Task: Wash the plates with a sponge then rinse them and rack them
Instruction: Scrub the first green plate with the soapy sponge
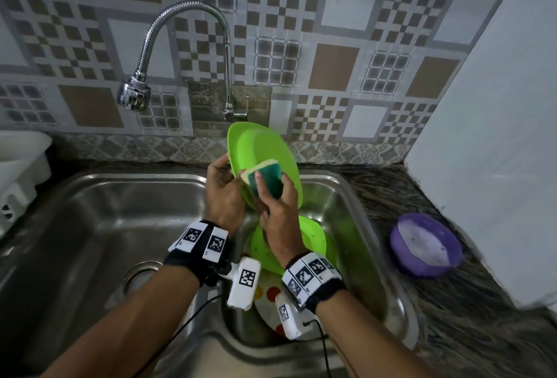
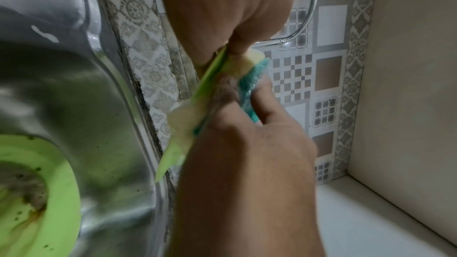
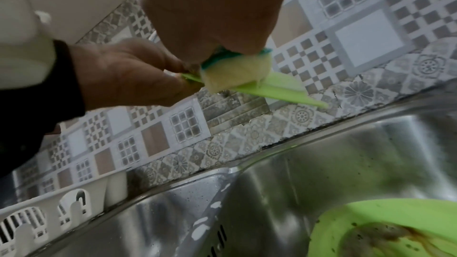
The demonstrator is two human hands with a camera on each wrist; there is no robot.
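left hand (image 1: pixel 223 187) gripping green plate (image 1: pixel 272 148) rim, right hand (image 1: pixel 278 212) pressing sponge (image 1: pixel 265 177)

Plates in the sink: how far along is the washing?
Early. Nothing visibly racked: the white rack shows no plates. In hand: the left hand holds a green plate while the right hand rubs it with the sponge. Left: a dirty green plate and a spotted plate wait in the sink; the faucet is dry.

Stainless-steel double sink (image 1: pixel 99 212) set into a dark speckled stone counter (image 1: pixel 470 311). In the right basin: soiled green plate (image 1: pixel 265 251), over what looks like a white plate with coloured dots (image 1: pixel 269 296). On the counter: purple bowl (image 1: pixel 426 245) at right, white dish rack (image 1: pixel 18 172) at left.
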